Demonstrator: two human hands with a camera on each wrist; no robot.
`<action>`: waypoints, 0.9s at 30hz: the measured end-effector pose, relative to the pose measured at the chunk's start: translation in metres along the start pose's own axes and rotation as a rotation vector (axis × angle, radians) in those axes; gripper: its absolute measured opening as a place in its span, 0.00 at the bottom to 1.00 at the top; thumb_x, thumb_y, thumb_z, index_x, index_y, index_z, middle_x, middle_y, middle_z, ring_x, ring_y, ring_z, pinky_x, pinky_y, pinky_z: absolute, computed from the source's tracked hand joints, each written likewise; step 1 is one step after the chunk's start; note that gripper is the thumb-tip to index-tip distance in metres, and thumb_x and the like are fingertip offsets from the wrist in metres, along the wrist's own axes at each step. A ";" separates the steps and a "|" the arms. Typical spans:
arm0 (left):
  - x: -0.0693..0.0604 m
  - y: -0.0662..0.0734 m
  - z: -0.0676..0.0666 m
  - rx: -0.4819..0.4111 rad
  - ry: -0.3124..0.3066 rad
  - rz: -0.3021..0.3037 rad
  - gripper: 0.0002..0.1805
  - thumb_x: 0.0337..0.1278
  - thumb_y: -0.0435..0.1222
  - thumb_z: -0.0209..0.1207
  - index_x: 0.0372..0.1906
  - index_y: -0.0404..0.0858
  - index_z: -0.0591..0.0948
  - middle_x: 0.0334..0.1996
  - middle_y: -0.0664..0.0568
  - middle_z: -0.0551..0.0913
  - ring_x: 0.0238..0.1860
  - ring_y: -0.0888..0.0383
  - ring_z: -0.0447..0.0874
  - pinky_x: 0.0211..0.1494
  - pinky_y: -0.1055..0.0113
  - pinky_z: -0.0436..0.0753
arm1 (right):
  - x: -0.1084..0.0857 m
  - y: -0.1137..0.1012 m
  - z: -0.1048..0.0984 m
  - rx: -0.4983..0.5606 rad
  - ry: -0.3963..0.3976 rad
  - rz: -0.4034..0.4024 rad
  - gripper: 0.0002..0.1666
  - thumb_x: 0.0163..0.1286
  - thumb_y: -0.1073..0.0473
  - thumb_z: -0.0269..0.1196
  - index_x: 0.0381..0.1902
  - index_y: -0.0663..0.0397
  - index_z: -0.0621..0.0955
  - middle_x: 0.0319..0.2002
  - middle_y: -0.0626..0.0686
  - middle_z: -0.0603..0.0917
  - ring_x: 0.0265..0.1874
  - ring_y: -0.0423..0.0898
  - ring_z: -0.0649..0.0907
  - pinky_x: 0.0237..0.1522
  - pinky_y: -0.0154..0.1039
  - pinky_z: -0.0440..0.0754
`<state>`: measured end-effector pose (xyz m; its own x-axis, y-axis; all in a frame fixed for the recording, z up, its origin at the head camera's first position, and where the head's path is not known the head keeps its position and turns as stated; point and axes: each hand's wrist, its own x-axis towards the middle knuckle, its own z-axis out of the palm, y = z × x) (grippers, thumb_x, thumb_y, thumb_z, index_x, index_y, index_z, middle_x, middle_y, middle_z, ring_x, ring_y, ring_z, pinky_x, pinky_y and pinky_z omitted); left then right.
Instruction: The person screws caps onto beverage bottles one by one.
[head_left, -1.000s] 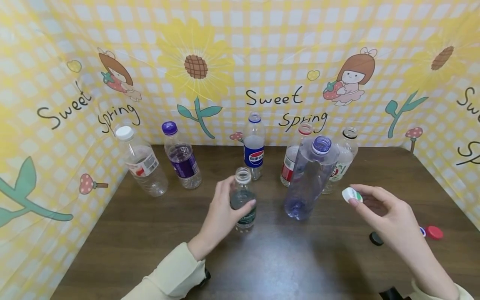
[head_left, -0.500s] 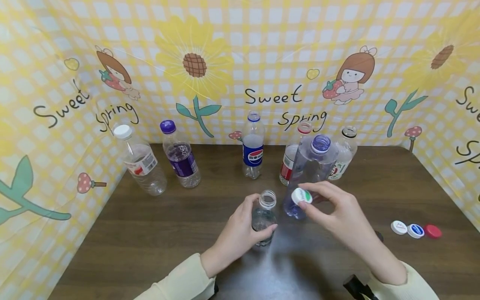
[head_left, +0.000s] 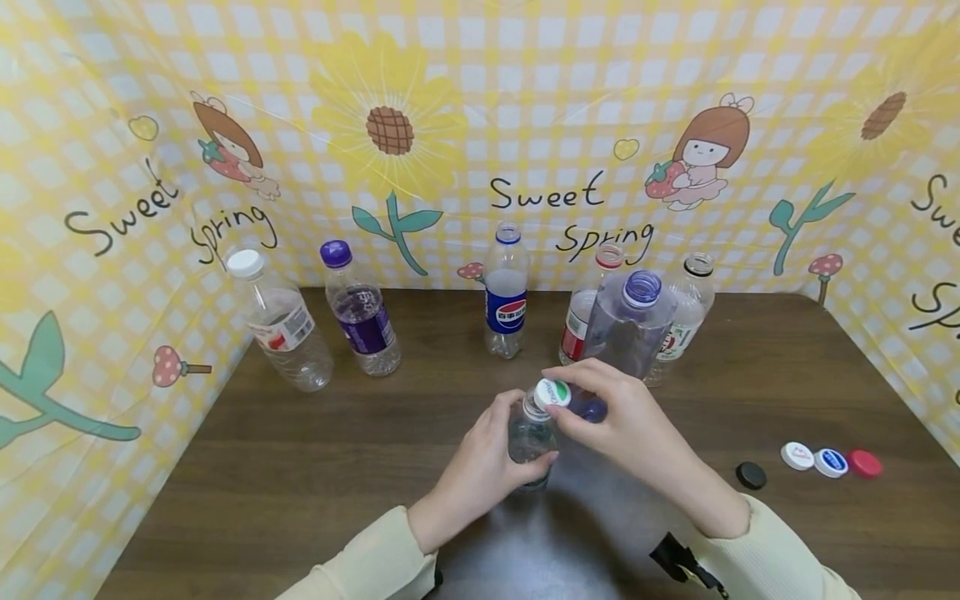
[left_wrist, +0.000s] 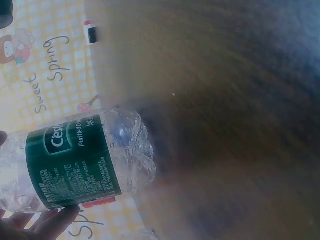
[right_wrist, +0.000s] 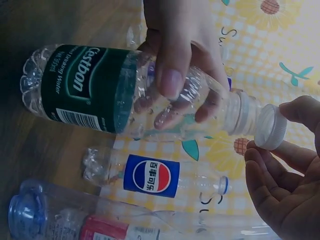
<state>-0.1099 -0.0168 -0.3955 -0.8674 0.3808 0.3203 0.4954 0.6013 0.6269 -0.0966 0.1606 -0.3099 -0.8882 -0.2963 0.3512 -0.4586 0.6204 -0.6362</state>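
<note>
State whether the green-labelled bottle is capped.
Not capped: in the right wrist view, the right hand holds the white cap tilted at the mouth of the green-labelled bottle, its open underside partly visible.

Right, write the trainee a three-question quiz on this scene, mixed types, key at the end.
1. Multiple choice: while the left hand grips the Cestbon bottle, what does the right hand pinch at its mouth?
A. a purple cap
B. a white-and-green cap
C. a drinking straw
2. True or false: the Pepsi bottle stands uncapped.
3. Count: how many loose caps show lying on the table in the head view?

Key:
1. B.
2. True; its mouth is open.
3. Four: a black cap, a white cap, a blue-and-white cap and a red cap.
</note>
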 end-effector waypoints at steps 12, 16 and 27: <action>0.001 -0.002 -0.001 -0.013 -0.022 0.006 0.38 0.48 0.44 0.70 0.60 0.39 0.62 0.51 0.44 0.79 0.50 0.52 0.81 0.52 0.57 0.83 | 0.005 -0.001 0.004 -0.034 -0.044 0.002 0.18 0.61 0.62 0.66 0.51 0.52 0.82 0.48 0.51 0.84 0.43 0.44 0.82 0.43 0.39 0.83; 0.001 -0.003 -0.001 -0.014 -0.020 0.020 0.38 0.47 0.44 0.70 0.60 0.39 0.62 0.51 0.45 0.79 0.50 0.53 0.80 0.52 0.58 0.83 | 0.007 -0.002 0.005 -0.042 -0.058 -0.005 0.19 0.61 0.62 0.66 0.51 0.53 0.82 0.48 0.52 0.84 0.43 0.44 0.82 0.42 0.39 0.83; 0.001 -0.005 -0.004 -0.046 -0.044 0.038 0.40 0.48 0.43 0.70 0.62 0.38 0.62 0.53 0.46 0.77 0.53 0.53 0.79 0.54 0.60 0.83 | 0.011 -0.003 0.008 -0.054 -0.101 -0.001 0.19 0.60 0.62 0.66 0.51 0.55 0.82 0.47 0.52 0.84 0.41 0.44 0.81 0.41 0.36 0.83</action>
<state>-0.1132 -0.0230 -0.3955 -0.8445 0.4338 0.3140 0.5247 0.5530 0.6472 -0.1050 0.1495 -0.3099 -0.8874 -0.3671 0.2789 -0.4597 0.6577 -0.5967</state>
